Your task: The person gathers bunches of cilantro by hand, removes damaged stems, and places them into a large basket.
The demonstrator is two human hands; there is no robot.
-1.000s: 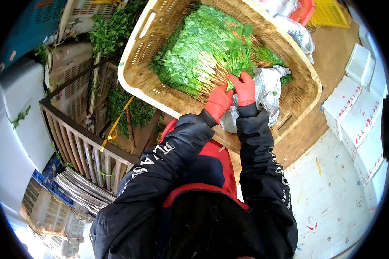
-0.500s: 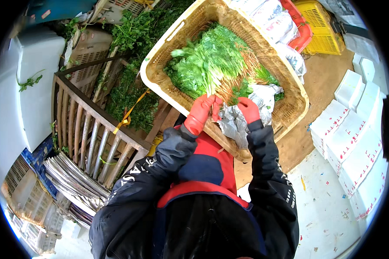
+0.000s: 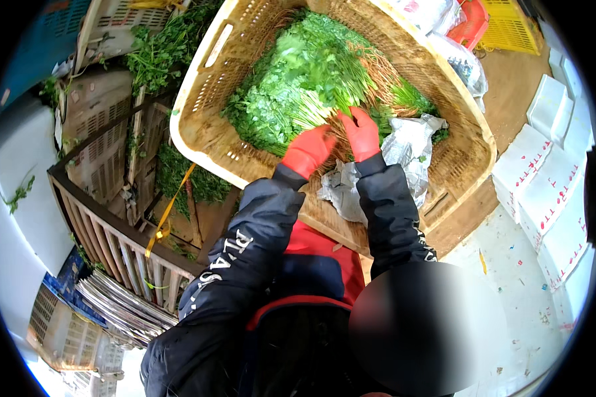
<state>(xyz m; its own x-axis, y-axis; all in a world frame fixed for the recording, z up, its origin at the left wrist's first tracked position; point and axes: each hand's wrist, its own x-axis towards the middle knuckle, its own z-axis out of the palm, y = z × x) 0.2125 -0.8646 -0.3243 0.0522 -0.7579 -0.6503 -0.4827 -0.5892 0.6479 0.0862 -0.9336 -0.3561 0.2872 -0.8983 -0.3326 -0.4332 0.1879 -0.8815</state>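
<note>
My red-gloved left hand [image 3: 309,151] is low over the large yellowish plastic crate [image 3: 208,132], fingers drawn together by brown roots [image 3: 338,135]; what they pinch, if anything, is hidden. Just right of it, my red-gloved right hand [image 3: 361,135] closes on the stems of a small coriander-like bunch [image 3: 334,83], its leaves blurred and pointing away from me. A thick bed of the same leafy greens [image 3: 265,102] fills the crate's middle, with reddish-brown roots along its right side. Crumpled silvery-grey wrapping [image 3: 410,152] lies at the near right inside the crate, beside my right wrist.
Left of the crate is a brown metal-barred frame [image 3: 122,241] with a yellow strap [image 3: 169,215] and loose greens. White boxes with red marks [image 3: 543,178] are stacked at right. A red basket [image 3: 470,26] and a yellow crate [image 3: 513,26] stand beyond.
The bunch's stems, held by my left hand before, are now in my right. My right hand has moved up and left, toward the left hand. The whole view has shifted slightly.
</note>
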